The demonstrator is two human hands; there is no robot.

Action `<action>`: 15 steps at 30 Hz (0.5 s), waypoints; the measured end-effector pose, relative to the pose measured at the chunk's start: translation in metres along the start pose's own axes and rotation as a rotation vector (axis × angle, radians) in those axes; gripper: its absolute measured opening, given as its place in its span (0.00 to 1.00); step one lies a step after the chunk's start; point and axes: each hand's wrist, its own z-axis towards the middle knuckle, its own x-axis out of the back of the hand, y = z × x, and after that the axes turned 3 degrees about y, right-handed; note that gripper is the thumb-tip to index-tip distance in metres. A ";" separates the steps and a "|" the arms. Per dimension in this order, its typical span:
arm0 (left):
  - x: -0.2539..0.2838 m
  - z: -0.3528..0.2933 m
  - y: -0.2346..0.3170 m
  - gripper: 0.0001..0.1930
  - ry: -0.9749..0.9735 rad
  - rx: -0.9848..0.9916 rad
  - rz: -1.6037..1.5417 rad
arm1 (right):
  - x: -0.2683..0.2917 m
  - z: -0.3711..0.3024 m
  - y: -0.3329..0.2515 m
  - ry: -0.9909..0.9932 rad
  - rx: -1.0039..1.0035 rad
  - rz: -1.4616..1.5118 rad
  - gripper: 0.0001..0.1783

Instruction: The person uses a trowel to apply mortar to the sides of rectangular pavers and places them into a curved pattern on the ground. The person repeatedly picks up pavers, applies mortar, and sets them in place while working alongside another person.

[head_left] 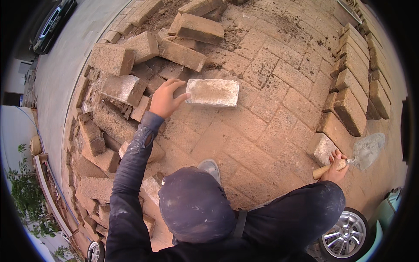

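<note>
A pale-topped paving brick (212,93) lies flat on the paved ground ahead of me. My left hand (168,98) is at its left end with fingers spread and curved, the thumb at the brick's edge; the hand does not wrap round it. On the right, my right hand (335,169) grips the wooden handle of a trowel (368,150). Its grey blade points away to the right, and the hand is close beside a pale-faced brick (321,148) at the near end of the stacked row.
Loose bricks (112,59) lie in a jumbled heap along my left. Stacked bricks (350,111) form rows on the right, with a bucket (348,13) beyond. A wheel (345,233) of a green vehicle stands at the lower right. A dark car (53,24) is at the far left.
</note>
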 end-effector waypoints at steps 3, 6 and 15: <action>-0.038 0.005 -0.019 0.35 -0.103 0.055 -0.008 | -0.008 -0.008 0.000 -0.037 -0.015 0.012 0.19; -0.085 0.032 -0.027 0.51 -0.110 -0.125 0.061 | -0.006 -0.008 -0.004 -0.039 -0.009 -0.015 0.17; -0.102 0.046 -0.024 0.64 -0.212 -0.185 0.173 | 0.000 -0.019 0.003 -0.126 -0.005 -0.008 0.17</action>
